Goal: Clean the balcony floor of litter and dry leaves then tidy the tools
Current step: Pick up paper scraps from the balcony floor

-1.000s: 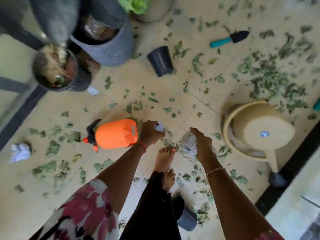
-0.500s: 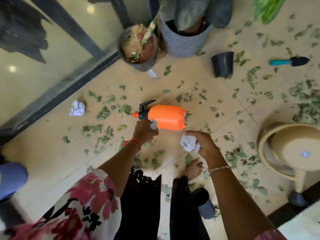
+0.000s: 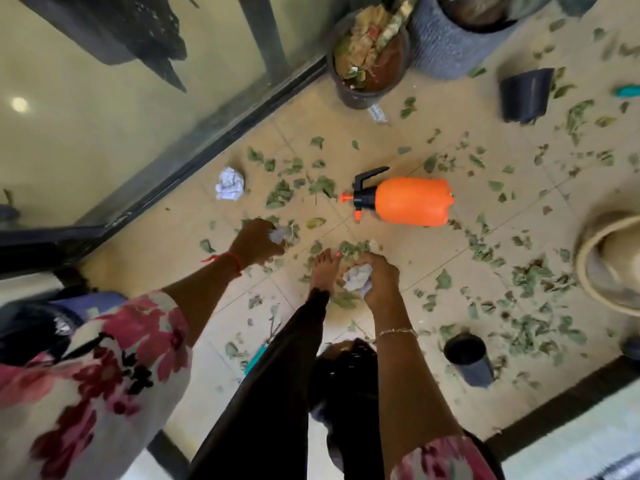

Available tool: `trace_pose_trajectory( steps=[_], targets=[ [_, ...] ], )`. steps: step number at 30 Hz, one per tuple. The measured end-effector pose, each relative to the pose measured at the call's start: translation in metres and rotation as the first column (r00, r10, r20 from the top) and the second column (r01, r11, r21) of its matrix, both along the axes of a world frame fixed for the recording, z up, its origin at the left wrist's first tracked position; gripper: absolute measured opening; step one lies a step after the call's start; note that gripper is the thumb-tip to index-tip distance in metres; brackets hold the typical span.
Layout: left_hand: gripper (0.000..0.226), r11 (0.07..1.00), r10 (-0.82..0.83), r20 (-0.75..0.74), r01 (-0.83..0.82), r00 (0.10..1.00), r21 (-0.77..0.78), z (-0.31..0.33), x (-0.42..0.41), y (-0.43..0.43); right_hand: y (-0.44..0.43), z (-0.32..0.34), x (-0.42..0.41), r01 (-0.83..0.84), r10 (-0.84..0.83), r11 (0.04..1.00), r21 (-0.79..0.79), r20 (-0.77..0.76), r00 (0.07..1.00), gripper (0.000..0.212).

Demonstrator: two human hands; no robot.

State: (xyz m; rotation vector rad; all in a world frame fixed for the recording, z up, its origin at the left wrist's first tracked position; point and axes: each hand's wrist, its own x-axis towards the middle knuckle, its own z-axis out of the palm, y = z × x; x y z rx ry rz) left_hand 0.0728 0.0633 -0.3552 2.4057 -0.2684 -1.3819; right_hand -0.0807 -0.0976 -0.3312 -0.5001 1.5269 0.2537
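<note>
The tiled balcony floor [image 3: 398,403] filled most of the view, strewn with dry leaves [image 3: 533,282] that lay thickest toward 3 and 4 o'clock. A dark-framed glass door [image 3: 104,140] took up the 10 o'clock quarter. At 12 and 1 o'clock stood a grey textured planter [image 3: 446,46] and, touching it on its 9 o'clock side, a dark pot of dried plant matter [image 3: 367,60]. A beige upturned stool [image 3: 588,268] was cut off by the edge at 3 o'clock. Near the middle, an orange spray bottle [image 3: 412,201] lay on its side, nozzle pointing to 9 o'clock. An empty black pot [image 3: 524,95] lay tipped over at 2 o'clock, and a second small black pot [image 3: 469,358] lay at 5 o'clock.

The person's bare foot [image 3: 322,268] was planted at the centre. The right hand [image 3: 377,282], just beside the foot at its 3 o'clock, was curled closed around a crumpled paper ball [image 3: 358,277]. The left hand [image 3: 258,242], at 9 o'clock from the foot, was closed on a smaller scrap of paper [image 3: 277,234] that showed at its fingertips. Another crumpled paper wad [image 3: 229,184] lay untouched on the floor at 10 o'clock, near the door track. A teal tool handle [image 3: 627,90] poked in at the 2 o'clock edge.
</note>
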Motion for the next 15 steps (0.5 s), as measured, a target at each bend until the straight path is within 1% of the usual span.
trace_pose_trajectory(
  steps=[2,3,4,6,9,11,12,14,15],
  targets=[
    [0.028,0.999,0.048,0.002,-0.048,0.999,0.014,-0.002,0.01,0.018,0.013,-0.002,0.005,0.051,-0.055,0.996,-0.076,-0.047,0.997,0.035],
    [0.029,0.999,0.053,-0.004,-0.053,0.999,0.012,-0.003,0.014,0.026,0.021,0.003,0.008,0.046,-0.054,0.992,-0.114,-0.071,0.996,0.027],
    [0.029,0.999,0.054,-0.009,-0.054,0.999,0.005,-0.005,0.017,0.032,0.029,0.004,0.01,0.06,-0.073,0.987,-0.15,-0.078,0.994,0.025],
    [0.029,0.999,0.043,-0.011,-0.044,0.999,-0.014,-0.008,0.023,0.042,0.039,0.005,0.015,0.066,-0.086,0.974,-0.217,-0.083,0.993,0.027],
    [0.022,0.999,0.003,-0.005,-0.003,1.0,-0.044,-0.013,0.029,0.054,0.057,0.003,0.027,-0.049,-0.003,0.946,-0.321,-0.158,0.987,0.033],
    [0.017,0.994,-0.052,0.032,0.055,0.998,-0.089,-0.017,0.032,0.066,0.079,-0.001,0.032,-0.071,0.006,0.931,-0.359,-0.179,0.984,0.034],
    [0.017,0.99,-0.063,0.058,0.07,0.996,-0.124,-0.021,0.034,0.072,0.09,-0.003,0.034,-0.04,-0.024,0.923,-0.382,-0.162,0.986,0.036],
    [0.018,0.979,-0.088,0.107,0.105,0.99,-0.176,-0.023,0.039,0.088,0.119,-0.01,0.036,0.092,-0.14,0.901,-0.424,-0.081,0.987,0.044],
    [0.017,0.974,-0.102,0.122,0.124,0.987,-0.188,-0.023,0.042,0.098,0.136,-0.016,0.035,0.121,-0.162,0.889,-0.441,-0.056,0.985,0.046]
  ],
)
